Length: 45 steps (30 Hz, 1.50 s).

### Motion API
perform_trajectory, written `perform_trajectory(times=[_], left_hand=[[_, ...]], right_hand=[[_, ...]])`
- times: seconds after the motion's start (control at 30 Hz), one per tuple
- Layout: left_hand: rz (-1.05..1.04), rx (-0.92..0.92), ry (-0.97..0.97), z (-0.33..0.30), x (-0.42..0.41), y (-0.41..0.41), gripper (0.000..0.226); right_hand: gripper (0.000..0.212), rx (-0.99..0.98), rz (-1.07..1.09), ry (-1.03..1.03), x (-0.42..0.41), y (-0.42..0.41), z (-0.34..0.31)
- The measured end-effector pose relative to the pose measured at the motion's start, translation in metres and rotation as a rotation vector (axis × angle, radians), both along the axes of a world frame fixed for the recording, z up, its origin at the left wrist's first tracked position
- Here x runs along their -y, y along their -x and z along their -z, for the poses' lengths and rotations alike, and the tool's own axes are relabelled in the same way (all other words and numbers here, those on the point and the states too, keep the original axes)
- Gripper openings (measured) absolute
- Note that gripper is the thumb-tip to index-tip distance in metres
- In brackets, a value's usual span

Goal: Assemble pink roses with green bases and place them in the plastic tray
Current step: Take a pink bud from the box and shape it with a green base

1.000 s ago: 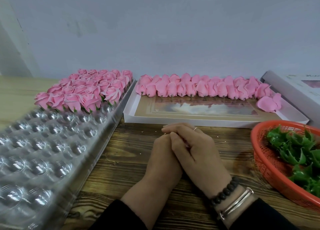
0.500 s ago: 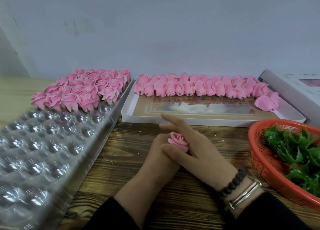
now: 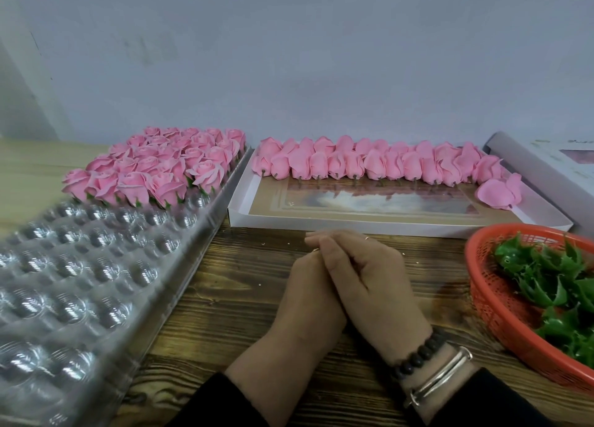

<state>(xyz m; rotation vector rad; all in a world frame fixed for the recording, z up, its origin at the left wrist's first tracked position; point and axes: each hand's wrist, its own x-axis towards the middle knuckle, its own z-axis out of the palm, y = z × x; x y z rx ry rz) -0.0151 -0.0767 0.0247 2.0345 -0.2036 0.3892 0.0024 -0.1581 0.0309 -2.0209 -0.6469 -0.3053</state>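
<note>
Over the dark striped wooden table (image 3: 244,285), the right hand (image 3: 369,282) has closed flat over the left hand (image 3: 308,294), hiding the small pink rose seen earlier, so neither's grip shows, below a grey wall (image 3: 289,57).

I see pink roses (image 3: 154,166) with green bases in a clear dimpled tray (image 3: 80,275); more pink roses (image 3: 369,164) in a white box (image 3: 398,225). Green bases (image 3: 546,282) fill an orange-red basket (image 3: 491,301); table (image 3: 244,285) dark wood-grain, sleeves (image 3: 218,407) black.

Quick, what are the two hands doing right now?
Left hand: wrapped under the right; cannot tell what it holds.
Right hand: fingers laid over the left; cannot tell either.
</note>
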Motion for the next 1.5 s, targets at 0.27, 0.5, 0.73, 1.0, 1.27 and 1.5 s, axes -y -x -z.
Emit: perform_trajectory(times=[0.27, 0.5, 0.73, 1.0, 1.27, 1.5], left_hand=[[0.252, -0.326, -0.055, -0.005, -0.008, 0.004, 0.028], [0.195, -0.071, 0.18, -0.009, -0.014, 0.003, 0.02], [0.083, -0.046, 0.104, -0.001, -0.014, -0.002, 0.008], [0.099, -0.143, 0.14, -0.01, -0.001, 0.002, 0.031], [0.271, -0.336, 0.217, -0.014, -0.014, 0.008, 0.021], [0.227, -0.088, 0.243, -0.009, -0.016, 0.004, 0.006]], right_hand=[[0.034, -0.128, -0.228, 0.149, 0.014, -0.006, -0.009], [0.049, -0.236, -0.24, 0.071, 0.02, -0.012, -0.004], [0.06, -0.197, -0.196, -0.042, 0.017, -0.009, -0.004], [0.035, -0.077, -0.067, -0.004, 0.006, -0.006, -0.004], [0.023, -0.305, -0.331, 0.017, 0.017, -0.004, -0.011], [0.056, -0.332, -0.301, 0.117, 0.024, -0.015, -0.007]])
